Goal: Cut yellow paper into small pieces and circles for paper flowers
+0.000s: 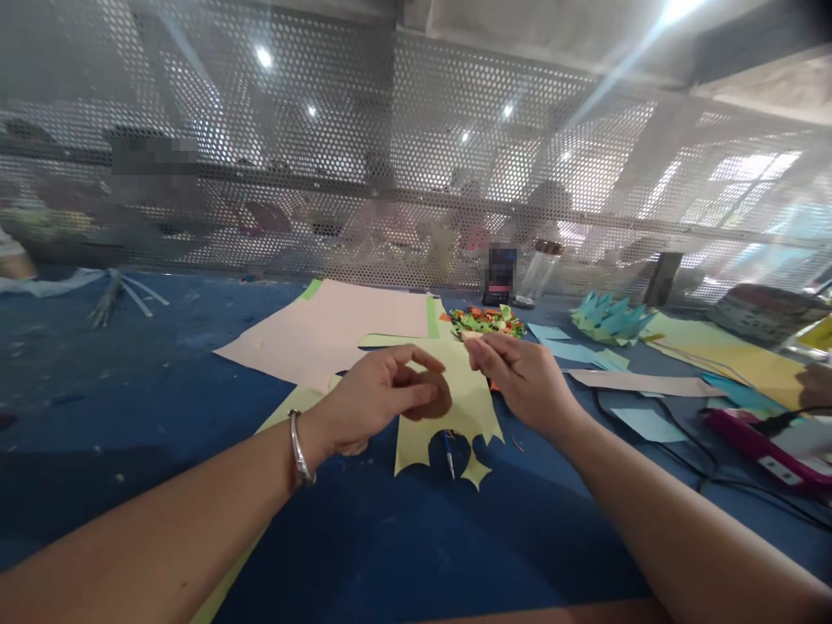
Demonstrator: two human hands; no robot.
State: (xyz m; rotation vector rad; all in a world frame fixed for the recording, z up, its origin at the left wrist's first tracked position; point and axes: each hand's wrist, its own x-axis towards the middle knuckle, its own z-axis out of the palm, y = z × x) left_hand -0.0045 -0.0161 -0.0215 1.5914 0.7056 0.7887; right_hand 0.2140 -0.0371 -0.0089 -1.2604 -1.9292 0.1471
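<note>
My left hand [390,390], with a silver bracelet at the wrist, is half curled, its thumb against a rounded brownish shape that I cannot make out. Higher and to the right, the thumb and fingers of my right hand [523,373] are pinched together; a small pale bit shows at their tips, its kind unclear. Beneath both hands lies a pale yellow paper sheet [464,407] with round bites cut from its lower edge. A star-like yellow scrap [477,472] hangs at that edge, beside a thin blue pen-like stick [449,458].
Behind my hands are a large pale pink sheet [338,325] and a heap of coloured paper scraps [494,321]. A phone [499,273] and a glass bottle [538,276] stand by the perforated screen. Right: a blue paper crown [607,316], cables, a magenta power strip [767,446].
</note>
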